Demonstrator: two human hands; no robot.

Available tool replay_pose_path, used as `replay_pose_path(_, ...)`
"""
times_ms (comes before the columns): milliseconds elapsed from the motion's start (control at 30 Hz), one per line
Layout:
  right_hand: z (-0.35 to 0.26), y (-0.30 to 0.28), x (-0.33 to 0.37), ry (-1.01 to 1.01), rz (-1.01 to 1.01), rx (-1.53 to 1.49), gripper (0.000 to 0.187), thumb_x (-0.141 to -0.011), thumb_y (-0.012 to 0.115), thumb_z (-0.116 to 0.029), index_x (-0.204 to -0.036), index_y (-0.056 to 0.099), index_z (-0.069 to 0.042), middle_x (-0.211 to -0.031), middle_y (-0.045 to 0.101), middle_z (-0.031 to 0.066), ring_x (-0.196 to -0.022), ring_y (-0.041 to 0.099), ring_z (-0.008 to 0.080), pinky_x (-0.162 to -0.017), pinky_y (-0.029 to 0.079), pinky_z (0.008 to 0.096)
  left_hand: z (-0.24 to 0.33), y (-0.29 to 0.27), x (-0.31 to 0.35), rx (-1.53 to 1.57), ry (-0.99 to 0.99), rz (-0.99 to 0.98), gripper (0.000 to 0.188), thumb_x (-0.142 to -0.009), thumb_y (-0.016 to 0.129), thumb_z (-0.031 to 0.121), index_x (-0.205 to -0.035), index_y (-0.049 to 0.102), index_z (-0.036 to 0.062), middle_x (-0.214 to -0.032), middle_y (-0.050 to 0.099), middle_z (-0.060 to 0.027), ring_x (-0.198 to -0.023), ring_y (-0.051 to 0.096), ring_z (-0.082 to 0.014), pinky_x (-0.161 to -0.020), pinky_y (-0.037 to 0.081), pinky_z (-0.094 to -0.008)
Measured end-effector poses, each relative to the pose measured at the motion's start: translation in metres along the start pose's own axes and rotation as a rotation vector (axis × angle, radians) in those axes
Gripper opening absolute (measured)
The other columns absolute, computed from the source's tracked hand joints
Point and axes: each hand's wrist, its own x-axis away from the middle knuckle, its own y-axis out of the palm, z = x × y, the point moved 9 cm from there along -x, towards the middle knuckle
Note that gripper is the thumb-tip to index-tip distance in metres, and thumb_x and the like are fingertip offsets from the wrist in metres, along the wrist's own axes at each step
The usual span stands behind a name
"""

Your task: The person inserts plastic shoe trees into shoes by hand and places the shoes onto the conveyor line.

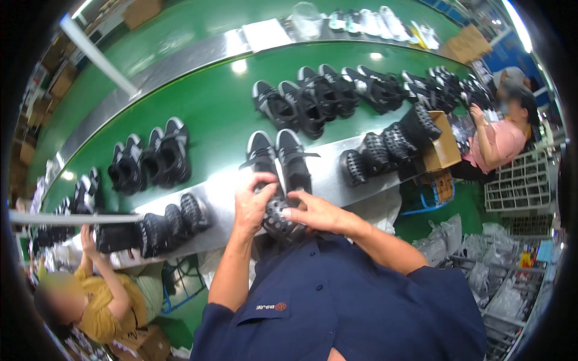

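Close to my body, a black shoe is tilted with its studded sole toward me. My left hand grips its far left side, fingers curled around it. From the right, my right hand clasps the same shoe, thumb pressed on the sole. Just beyond my hands, a pair of black shoes with grey toes stands on the edge of the green belt: a left one and a right one, loose straps sticking out sideways. The fingertips and the shoe's upper are partly hidden.
More black shoes stand in pairs on the green belt. On the metal ledge, studded-sole shoes lie in rows at right and left. A cardboard box stands at right. Co-workers sit at left and right.
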Motion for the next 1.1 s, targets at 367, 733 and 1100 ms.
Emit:
replay_pose_path(367, -0.017, -0.012, 0.019, -0.246, 0.173, 0.604, 0.052, -0.09, 0.063, -0.047, -0.086, 0.058, 0.005, -0.078, 0.064, 0.0283, -0.08, 0.065, 0.0463, -0.071, 0.052, 0.0522, -0.063, -0.021, -0.004, -0.052, -0.118, 0.256, 0.013, -0.083, 0.068, 0.002, -0.095, 0.065, -0.0002, -0.09, 0.067, -0.0087, -0.08, 0.064, -0.0175, -0.073, 0.051, -0.0291)
replay_pose_path(733, -0.033, -0.031, -0.01, 0.024, 0.022, 0.83, 0.049, -0.08, 0.07, -0.04, -0.076, 0.069, 0.009, -0.073, 0.065, 0.0289, -0.076, 0.068, 0.0421, -0.073, 0.053, 0.0469, -0.018, 0.001, -0.024, -1.107, 0.763, -0.026, 0.014, -0.072, 0.071, 0.007, -0.083, 0.064, 0.0056, -0.097, 0.059, -0.0107, -0.097, 0.054, -0.0322, -0.087, 0.046, -0.0431)
replay_pose_path(1100, -0.016, 0.067, -0.07, -0.556, 0.539, 1.13, 0.049, -0.083, 0.071, -0.025, -0.114, 0.054, 0.009, -0.088, 0.064, 0.0155, -0.079, 0.067, 0.0288, -0.064, 0.058, 0.0379, -0.045, -0.031, -0.065, -0.647, 0.147, -0.204, 0.019, -0.081, 0.065, 0.01, -0.094, 0.067, -0.0032, -0.095, 0.07, -0.0155, -0.087, 0.065, -0.0234, -0.082, 0.051, -0.035)
